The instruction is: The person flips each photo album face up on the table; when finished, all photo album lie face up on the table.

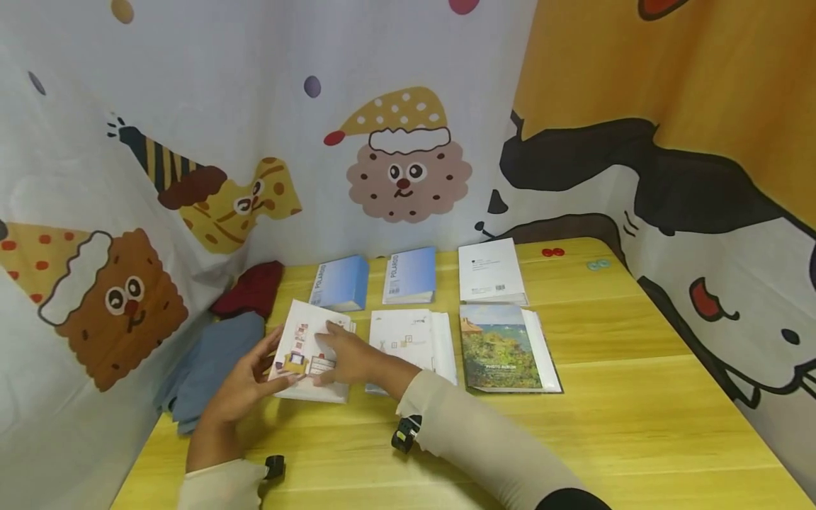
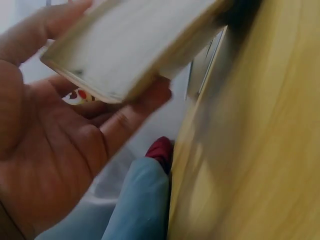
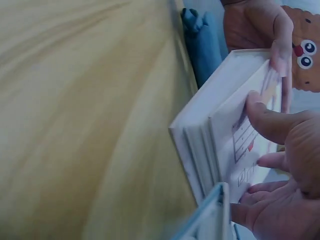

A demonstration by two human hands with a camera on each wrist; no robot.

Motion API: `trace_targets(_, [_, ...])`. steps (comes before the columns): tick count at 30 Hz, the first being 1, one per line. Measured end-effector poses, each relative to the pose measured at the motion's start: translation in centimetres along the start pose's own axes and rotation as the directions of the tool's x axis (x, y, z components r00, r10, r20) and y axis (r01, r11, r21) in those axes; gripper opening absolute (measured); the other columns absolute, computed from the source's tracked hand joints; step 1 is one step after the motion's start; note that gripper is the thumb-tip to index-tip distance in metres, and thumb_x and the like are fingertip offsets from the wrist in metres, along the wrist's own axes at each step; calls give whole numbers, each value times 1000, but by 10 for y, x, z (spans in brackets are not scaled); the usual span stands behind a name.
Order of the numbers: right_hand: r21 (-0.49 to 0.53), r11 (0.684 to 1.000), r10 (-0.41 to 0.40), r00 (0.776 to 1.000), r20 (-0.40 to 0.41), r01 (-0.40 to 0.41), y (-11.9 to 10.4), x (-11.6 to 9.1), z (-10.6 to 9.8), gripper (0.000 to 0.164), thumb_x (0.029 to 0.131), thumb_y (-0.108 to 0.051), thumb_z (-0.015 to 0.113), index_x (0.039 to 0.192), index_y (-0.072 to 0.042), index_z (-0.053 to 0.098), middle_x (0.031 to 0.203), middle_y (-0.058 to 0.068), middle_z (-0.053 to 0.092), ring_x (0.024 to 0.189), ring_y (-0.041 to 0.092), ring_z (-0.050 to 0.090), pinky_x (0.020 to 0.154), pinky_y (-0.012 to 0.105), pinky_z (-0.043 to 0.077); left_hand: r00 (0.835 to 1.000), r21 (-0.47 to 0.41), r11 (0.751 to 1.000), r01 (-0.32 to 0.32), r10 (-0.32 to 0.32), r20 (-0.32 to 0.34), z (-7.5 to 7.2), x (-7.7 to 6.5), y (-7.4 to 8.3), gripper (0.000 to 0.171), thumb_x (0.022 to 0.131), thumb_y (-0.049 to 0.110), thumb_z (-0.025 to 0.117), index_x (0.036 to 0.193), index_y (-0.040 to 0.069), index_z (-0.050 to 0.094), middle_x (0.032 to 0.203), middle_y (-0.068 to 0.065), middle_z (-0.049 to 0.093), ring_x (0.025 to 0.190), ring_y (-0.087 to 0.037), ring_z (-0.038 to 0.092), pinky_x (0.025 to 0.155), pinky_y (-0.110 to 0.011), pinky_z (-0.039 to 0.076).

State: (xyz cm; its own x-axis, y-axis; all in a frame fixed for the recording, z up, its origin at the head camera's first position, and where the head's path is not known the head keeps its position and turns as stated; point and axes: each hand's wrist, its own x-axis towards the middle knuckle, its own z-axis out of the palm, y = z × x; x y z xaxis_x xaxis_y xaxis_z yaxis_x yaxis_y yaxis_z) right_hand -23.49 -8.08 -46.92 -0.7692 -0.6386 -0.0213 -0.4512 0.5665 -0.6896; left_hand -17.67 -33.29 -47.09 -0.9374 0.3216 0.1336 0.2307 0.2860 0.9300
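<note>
A white album [image 1: 306,347] with a small room drawing on its cover is tilted up at the left front of the table. My left hand [image 1: 239,386] grips its left side, thumb over the cover and fingers behind. From the other side my right hand [image 1: 353,354] rests on the cover, its fingers and thumb spread. The page block [image 3: 197,150] shows at the lower edge in the right wrist view, with the cover slightly apart from it. In the left wrist view, the album's edge [image 2: 120,95] lies across my left fingers.
Another white album [image 1: 398,347] lies just right, partly behind my right forearm. Beyond are a landscape-covered photo album [image 1: 500,354], two blue albums [image 1: 341,283] [image 1: 411,276] and a white one [image 1: 487,273]. Blue-grey cloth [image 1: 210,361] and dark red cloth [image 1: 255,290] lie at left.
</note>
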Motion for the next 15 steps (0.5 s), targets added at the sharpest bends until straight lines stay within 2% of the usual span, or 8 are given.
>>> trace_targets(2, [-14,1000,14,1000,15,-14,-1,-1,3,95,92,-36,90,169,-12,41,183,16,22,169,33,27,137,43,28,998,62,996,65,-65,7,-3,-1,2,99,95,0,81,174,2,21,166,-34,40,116,4,65,86,-21,62])
trace_targets(5, [-29,999,30,999,44,-29,-3,-3,6,94,91,-35,91,169,-14,42,184,13,21,171,30,23,138,44,26,989,120,983,136,-142,40,-7,0,3,96,96,7,83,173,2,26,163,-37,43,116,1,64,85,-22,61])
trace_targets(7, [-54,998,36,998,59,-33,-4,-3,8,93,91,-36,91,168,-13,44,183,13,21,171,29,21,138,43,26,982,149,975,163,-175,67,-8,1,2,92,96,9,83,171,-1,30,158,-38,48,117,-6,66,85,-23,61])
trace_targets(10, [-94,995,38,997,73,-31,-4,-3,11,90,91,-35,91,166,-11,47,183,15,23,171,30,21,138,42,26,975,189,966,177,-198,98,-7,3,-2,89,97,9,82,169,-5,32,155,-39,51,125,-25,67,87,-22,60])
trace_targets(13, [-127,992,38,996,80,-27,-5,-4,11,89,90,-35,92,164,-9,49,182,16,24,171,30,23,137,40,27,972,229,957,179,-208,109,-7,4,-5,88,97,10,82,168,-6,33,162,-39,45,136,-47,62,94,-25,60])
trace_targets(15, [-130,991,42,996,84,-30,-4,-4,10,89,91,-35,91,165,-9,49,182,16,25,171,30,24,137,40,28,971,242,954,179,-210,110,-7,5,-7,90,96,11,84,168,-5,33,165,-39,42,140,-51,58,96,-24,58])
